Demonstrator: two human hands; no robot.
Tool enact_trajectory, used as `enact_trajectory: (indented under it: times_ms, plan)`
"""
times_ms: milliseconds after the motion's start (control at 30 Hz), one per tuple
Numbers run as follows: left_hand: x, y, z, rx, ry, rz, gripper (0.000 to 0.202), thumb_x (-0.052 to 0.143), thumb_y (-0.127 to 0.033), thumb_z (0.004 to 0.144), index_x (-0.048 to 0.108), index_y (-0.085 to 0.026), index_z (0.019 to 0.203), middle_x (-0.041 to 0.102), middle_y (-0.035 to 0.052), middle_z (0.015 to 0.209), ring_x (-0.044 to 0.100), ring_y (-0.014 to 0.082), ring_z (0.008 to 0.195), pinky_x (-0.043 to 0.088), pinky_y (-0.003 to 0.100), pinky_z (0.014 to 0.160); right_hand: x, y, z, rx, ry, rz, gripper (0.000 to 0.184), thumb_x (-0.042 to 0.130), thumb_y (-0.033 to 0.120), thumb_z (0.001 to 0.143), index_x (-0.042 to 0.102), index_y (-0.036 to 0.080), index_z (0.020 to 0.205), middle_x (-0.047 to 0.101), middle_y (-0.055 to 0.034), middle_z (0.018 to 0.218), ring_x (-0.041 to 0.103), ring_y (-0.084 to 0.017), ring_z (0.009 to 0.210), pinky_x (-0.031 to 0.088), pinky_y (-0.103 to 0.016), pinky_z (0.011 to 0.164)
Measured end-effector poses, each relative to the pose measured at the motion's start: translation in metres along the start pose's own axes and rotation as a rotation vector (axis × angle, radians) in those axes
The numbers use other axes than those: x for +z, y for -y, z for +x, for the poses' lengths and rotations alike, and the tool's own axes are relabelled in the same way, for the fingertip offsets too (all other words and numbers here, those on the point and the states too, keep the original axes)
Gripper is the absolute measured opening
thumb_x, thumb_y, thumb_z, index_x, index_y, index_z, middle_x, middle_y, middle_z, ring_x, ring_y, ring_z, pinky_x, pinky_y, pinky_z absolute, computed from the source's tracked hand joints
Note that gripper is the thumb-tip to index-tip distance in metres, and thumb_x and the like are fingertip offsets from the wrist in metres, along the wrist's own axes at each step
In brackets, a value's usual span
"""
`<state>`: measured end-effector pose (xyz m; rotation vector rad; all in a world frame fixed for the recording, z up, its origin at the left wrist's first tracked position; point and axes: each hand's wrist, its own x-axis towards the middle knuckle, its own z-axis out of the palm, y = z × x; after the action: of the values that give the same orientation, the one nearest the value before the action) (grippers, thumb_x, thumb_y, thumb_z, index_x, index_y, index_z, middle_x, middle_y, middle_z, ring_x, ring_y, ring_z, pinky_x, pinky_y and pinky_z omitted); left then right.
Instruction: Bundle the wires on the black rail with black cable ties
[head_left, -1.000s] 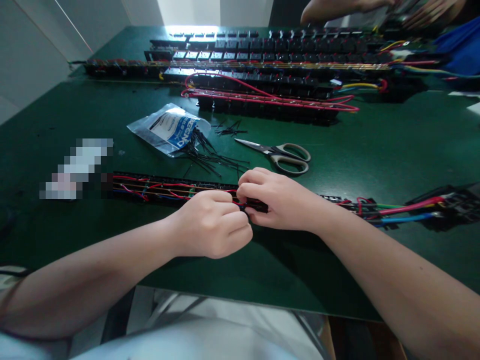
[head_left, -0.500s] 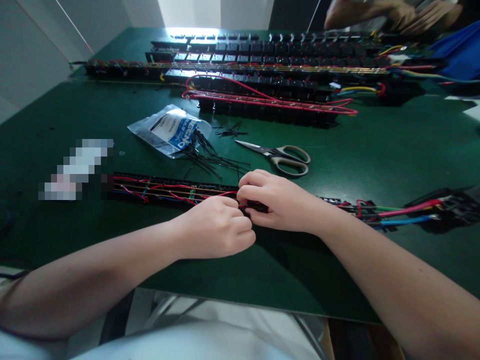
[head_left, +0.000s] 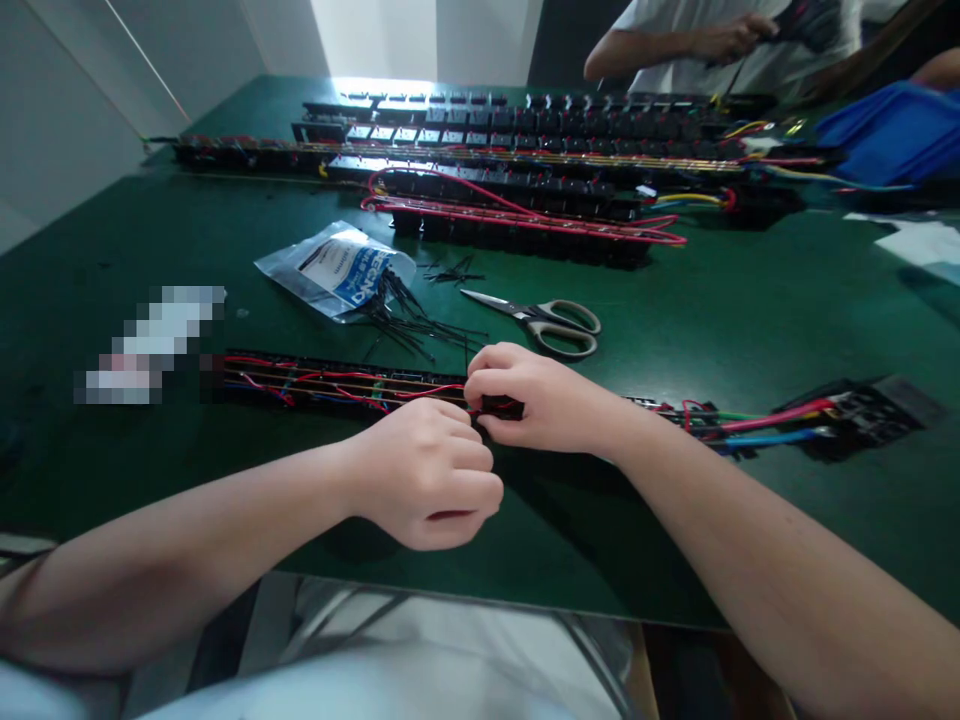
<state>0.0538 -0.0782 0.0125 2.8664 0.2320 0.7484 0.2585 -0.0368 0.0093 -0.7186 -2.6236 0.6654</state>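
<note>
A long black strip with red, blue and brass-coloured wires (head_left: pixel 322 385) lies across the table before me. My right hand (head_left: pixel 547 400) straddles its middle, fingertips on the far side and thumb on the near side, closed around it. Just beside it my left hand (head_left: pixel 427 475) is curled into a fist at the strip's near edge; whatever its fingers pinch is hidden. A thin black strand rises near the right fingertips, like the loose black cable ties (head_left: pixel 409 315) spilling from a clear plastic bag (head_left: pixel 311 265). Grey-handled scissors (head_left: pixel 551 320) rest beyond my right hand.
Several black strips (head_left: pixel 487 155) span the back of the green table (head_left: pixel 697 310), with a looped red cable (head_left: pixel 525 215) on the nearest. Thick cables run to a black connector (head_left: pixel 870 415) at right. Another person (head_left: pixel 675 45) holds a dark tool beside blue cloth (head_left: pixel 877 135).
My left fist has turned and dropped slightly towards me, while my right hand stays on the strip. The view has shifted a little. Across the table, the other person now holds a dark tool.
</note>
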Motion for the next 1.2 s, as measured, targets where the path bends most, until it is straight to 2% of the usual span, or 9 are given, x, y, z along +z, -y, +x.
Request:
enact_trajectory:
  times_ms: [133,333,433,533,600,667,800,1033,1200]
  plan:
    - [-0.007,0.006,-0.001,-0.118,-0.114,-0.204,0.021,0.052,-0.017,0.087,0.060,-0.018,0.068,0.063,0.0008,0.061,0.054,0.0121,0.056,0.041,0.030,0.058,0.000,-0.001,0.000,-0.007,0.004,0.011,0.013,0.063,0.014,0.080,0.067,0.019,0.092,0.061,-0.0079,0.105,0.057,-0.021,0.097,0.046,-0.032,0.083]
    - [-0.041,0.045,0.010,-0.566,-0.437,-0.416,0.018,0.050,-0.020,0.092,0.062,-0.016,0.079,0.060,-0.0014,0.063,0.052,0.0081,0.053,0.041,0.021,0.051,-0.002,-0.001,0.000,-0.026,0.017,0.003,0.018,0.064,0.012,0.078,0.066,0.019,0.094,0.060,-0.0081,0.104,0.057,-0.020,0.094,0.047,-0.032,0.083]
    - [-0.058,0.072,0.024,-0.694,-0.249,-0.410,0.020,0.051,-0.025,0.091,0.064,-0.014,0.080,0.061,-0.0001,0.065,0.055,0.0083,0.057,0.042,0.019,0.053,-0.002,0.000,0.000,0.003,0.019,-0.008,0.017,0.064,0.012,0.078,0.067,0.019,0.093,0.060,-0.0080,0.106,0.057,-0.020,0.096,0.048,-0.033,0.086]
    - [-0.069,0.090,0.035,-0.732,0.166,-0.344,0.022,0.052,-0.031,0.090,0.068,-0.016,0.092,0.070,0.0021,0.082,0.062,0.0109,0.070,0.045,0.020,0.060,-0.002,0.000,0.001,0.012,0.017,0.002,0.018,0.064,0.011,0.078,0.067,0.019,0.094,0.060,-0.0078,0.106,0.057,-0.021,0.098,0.047,-0.034,0.089]
    - [-0.073,0.091,0.038,-0.670,0.465,-0.268,0.023,0.054,-0.033,0.089,0.070,-0.019,0.096,0.072,0.0006,0.087,0.064,0.0120,0.074,0.044,0.020,0.064,-0.002,-0.001,0.000,0.016,0.018,-0.002,0.018,0.065,0.011,0.077,0.067,0.020,0.094,0.060,-0.0075,0.105,0.057,-0.021,0.098,0.047,-0.034,0.088]
    - [-0.074,0.087,0.036,-0.619,0.618,-0.222,0.023,0.053,-0.032,0.089,0.071,-0.023,0.100,0.073,-0.0015,0.091,0.064,0.0119,0.076,0.043,0.021,0.066,-0.002,-0.001,0.000,0.013,0.022,-0.012,0.017,0.065,0.012,0.078,0.066,0.020,0.093,0.059,-0.0067,0.102,0.057,-0.020,0.095,0.048,-0.032,0.084]
    - [-0.073,0.078,0.025,-0.619,0.693,-0.167,0.024,0.051,-0.029,0.089,0.070,-0.026,0.104,0.072,-0.0032,0.092,0.062,0.0108,0.073,0.040,0.020,0.065,-0.001,-0.001,-0.001,0.012,0.020,-0.018,0.016,0.062,0.011,0.079,0.065,0.020,0.092,0.059,-0.0063,0.102,0.057,-0.019,0.094,0.047,-0.031,0.082]
    - [-0.070,0.089,0.018,-0.628,0.482,-0.018,0.029,0.055,-0.029,0.087,0.067,-0.021,0.112,0.070,0.0024,0.106,0.063,0.0145,0.086,0.042,0.022,0.071,-0.003,-0.001,-0.001,-0.002,0.016,-0.003,0.010,0.063,0.012,0.082,0.064,0.020,0.088,0.061,-0.0065,0.103,0.058,-0.019,0.094,0.048,-0.031,0.082]
    - [-0.059,0.086,0.021,-0.661,0.498,-0.161,0.029,0.052,-0.039,0.091,0.070,-0.021,0.106,0.073,0.0010,0.102,0.065,0.0148,0.087,0.044,0.024,0.075,-0.001,0.000,-0.001,-0.030,0.004,-0.089,0.010,0.060,0.015,0.084,0.065,0.020,0.091,0.061,-0.0080,0.102,0.057,-0.020,0.094,0.047,-0.032,0.081]
